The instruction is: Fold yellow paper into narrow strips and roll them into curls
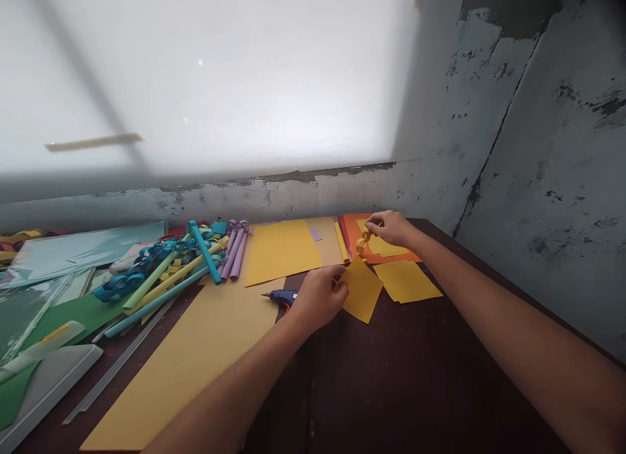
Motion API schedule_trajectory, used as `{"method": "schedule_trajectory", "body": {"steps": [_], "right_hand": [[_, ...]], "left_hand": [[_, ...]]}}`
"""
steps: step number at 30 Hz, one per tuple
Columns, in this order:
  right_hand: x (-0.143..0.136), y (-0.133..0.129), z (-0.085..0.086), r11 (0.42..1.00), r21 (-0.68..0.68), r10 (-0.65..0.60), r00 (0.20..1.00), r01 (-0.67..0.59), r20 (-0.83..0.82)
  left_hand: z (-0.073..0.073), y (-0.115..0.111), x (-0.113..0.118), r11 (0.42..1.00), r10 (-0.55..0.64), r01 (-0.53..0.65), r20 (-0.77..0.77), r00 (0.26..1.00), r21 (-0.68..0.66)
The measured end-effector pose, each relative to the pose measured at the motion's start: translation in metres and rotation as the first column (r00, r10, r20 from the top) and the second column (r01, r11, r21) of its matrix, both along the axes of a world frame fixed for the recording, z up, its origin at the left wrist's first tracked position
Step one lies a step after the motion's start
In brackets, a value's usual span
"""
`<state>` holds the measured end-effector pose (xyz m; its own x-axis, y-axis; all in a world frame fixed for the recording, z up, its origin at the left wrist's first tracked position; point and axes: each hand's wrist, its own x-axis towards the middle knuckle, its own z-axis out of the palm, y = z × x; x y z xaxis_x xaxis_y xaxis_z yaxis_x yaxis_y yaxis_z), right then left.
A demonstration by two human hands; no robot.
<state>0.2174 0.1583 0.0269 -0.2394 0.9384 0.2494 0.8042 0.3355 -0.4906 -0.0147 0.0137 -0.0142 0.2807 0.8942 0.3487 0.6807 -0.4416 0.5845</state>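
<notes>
My left hand (pixel 320 297) pinches a yellow paper square (pixel 364 292) by its left corner, above the dark table. Beyond it, my right hand (pixel 391 228) is closed on the upper end of a short yellow paper chain (pixel 362 246), which hangs down toward the square's top corner. Whether chain and square touch I cannot tell. A blue glue gun (pixel 280 296) lies just left of my left hand, partly hidden by it. More yellow paper squares (pixel 408 282) lie right of the held one, and others rest on an orange sheet (pixel 352 229) under my right hand.
Left of centre is a pile of teal paper chains (pixel 120 287) and rolled paper tubes (pixel 203 252). Purple rolls (pixel 238 253) stand near a large yellow sheet (pixel 283 248). Clear glue sticks (pixel 122 359) and a tan board (pixel 195 356) lie nearer. A worn wall (pixel 538 180) borders the table.
</notes>
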Motion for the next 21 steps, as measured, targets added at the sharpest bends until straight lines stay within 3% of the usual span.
{"method": "schedule_trajectory", "body": {"steps": [11, 21], "right_hand": [[0.049, 0.011, -0.024, 0.979, -0.164, -0.115, 0.992, 0.121, 0.043], [0.068, 0.011, -0.038, 0.960, -0.157, -0.215, 0.970, 0.231, 0.113]], "left_hand": [[-0.001, 0.000, 0.000, 1.000, 0.004, -0.004, -0.011, 1.000, -0.002], [-0.002, 0.001, 0.000, 1.000, 0.009, -0.009, -0.014, 1.000, -0.007]]}}
